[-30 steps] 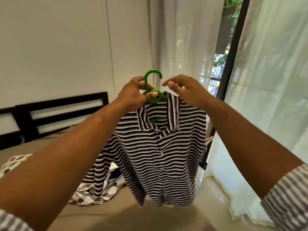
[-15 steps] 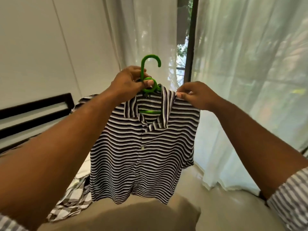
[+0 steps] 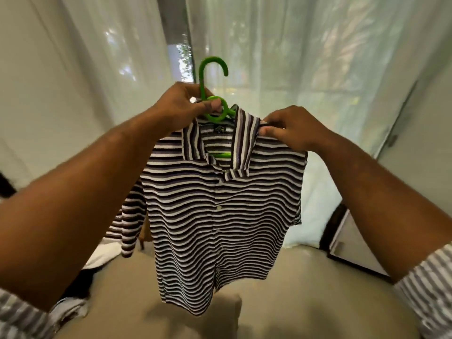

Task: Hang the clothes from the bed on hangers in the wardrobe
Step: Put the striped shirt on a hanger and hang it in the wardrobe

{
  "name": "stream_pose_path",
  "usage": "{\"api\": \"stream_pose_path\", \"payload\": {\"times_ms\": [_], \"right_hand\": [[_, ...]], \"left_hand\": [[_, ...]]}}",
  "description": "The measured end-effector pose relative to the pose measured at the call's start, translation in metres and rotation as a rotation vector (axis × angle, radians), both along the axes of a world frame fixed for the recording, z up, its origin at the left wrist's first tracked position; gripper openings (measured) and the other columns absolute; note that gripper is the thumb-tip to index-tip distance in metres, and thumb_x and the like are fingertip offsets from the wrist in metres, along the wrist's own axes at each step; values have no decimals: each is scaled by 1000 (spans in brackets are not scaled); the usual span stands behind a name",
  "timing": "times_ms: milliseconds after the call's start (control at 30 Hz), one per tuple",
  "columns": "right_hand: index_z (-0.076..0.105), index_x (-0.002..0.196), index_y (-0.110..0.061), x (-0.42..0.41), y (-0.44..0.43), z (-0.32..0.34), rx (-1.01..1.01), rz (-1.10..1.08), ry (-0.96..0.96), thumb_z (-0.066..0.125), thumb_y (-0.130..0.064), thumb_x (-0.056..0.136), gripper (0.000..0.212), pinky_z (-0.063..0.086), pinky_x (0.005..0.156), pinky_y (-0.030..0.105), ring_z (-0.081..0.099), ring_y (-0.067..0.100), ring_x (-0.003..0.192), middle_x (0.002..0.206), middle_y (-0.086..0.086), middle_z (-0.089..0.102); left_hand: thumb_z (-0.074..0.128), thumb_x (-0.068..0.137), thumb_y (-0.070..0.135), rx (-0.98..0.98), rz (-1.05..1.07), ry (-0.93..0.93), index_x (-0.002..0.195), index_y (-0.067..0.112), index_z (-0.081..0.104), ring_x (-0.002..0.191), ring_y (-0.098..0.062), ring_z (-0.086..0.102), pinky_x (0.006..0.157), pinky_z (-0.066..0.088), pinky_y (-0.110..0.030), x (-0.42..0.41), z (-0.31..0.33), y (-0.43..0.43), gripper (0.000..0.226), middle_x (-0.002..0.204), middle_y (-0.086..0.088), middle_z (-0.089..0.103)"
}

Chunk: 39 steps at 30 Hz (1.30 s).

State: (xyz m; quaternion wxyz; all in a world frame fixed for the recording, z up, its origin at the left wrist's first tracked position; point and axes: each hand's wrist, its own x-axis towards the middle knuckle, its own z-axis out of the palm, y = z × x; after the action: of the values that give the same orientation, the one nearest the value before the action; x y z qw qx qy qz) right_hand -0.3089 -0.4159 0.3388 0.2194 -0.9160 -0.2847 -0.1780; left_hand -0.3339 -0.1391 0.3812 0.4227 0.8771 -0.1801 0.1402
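Observation:
A black-and-white striped collared shirt [image 3: 215, 211] hangs on a green plastic hanger [image 3: 212, 77], held up in front of me. My left hand [image 3: 183, 106] grips the hanger at the base of its hook, just above the collar. My right hand [image 3: 291, 129] pinches the shirt's right shoulder beside the collar. The hanger's arms are hidden inside the shirt; only a green bar shows through the open neck. The shirt's hem dangles above the corner of the beige bed [image 3: 137, 297].
Sheer white curtains [image 3: 305, 57] fill the background, with a window gap [image 3: 184, 62] behind the hook. More clothes [image 3: 71, 307] lie on the bed at lower left. A dark-framed object [image 3: 347, 243] stands on the floor at right.
The view has swung right, away from the headboard and toward the curtains. The shirt and hanger stay held up in both hands; my right hand has shifted slightly along the shoulder.

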Motion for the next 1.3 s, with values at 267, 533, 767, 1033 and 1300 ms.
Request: {"api": "stream_pose_path", "payload": {"times_ms": [267, 533, 767, 1033, 1300], "right_hand": [[75, 94, -15, 10, -136, 14, 53, -248, -2, 70, -39, 93, 25, 40, 65, 28, 62, 15, 76, 79, -1, 68], [74, 89, -14, 3, -254, 28, 45, -529, 58, 73, -42, 89, 28, 49, 69, 33, 66, 16, 76, 77, 2, 70], [64, 68, -26, -3, -321, 26, 139, -811, 45, 74, -38, 90, 27, 41, 59, 27, 55, -2, 61, 63, -7, 62], [79, 93, -24, -50, -356, 34, 418, -1027, 214, 72, -43, 91, 20, 55, 74, 24, 71, 7, 81, 86, -6, 77], [75, 110, -15, -122, -400, 63, 732, -1158, 46, 65, -45, 92, 36, 52, 73, 40, 68, 22, 77, 96, 11, 76]], "left_hand": [[63, 95, 46, 64, -156, -77, 104, 15, 75, 95, -11, 69, 90, 51, -28, 94, -5, -137, 35, 100, 1, 76], [69, 91, 45, 57, -365, -221, 95, 20, 75, 87, -12, 66, 77, 50, -28, 167, 17, -279, 26, 93, -4, 75], [78, 80, 52, 69, -452, -347, 95, 19, 75, 85, -15, 56, 73, 37, -28, 231, 17, -408, 36, 95, 3, 65], [87, 73, 39, 53, -764, -360, 88, 16, 74, 81, -18, 66, 77, 48, -30, 244, 16, -559, 30, 74, 9, 61], [80, 82, 16, -145, -1092, -360, 102, 18, 76, 76, 1, 66, 67, 36, 5, 186, 59, -682, 21, 94, 8, 74]]}}
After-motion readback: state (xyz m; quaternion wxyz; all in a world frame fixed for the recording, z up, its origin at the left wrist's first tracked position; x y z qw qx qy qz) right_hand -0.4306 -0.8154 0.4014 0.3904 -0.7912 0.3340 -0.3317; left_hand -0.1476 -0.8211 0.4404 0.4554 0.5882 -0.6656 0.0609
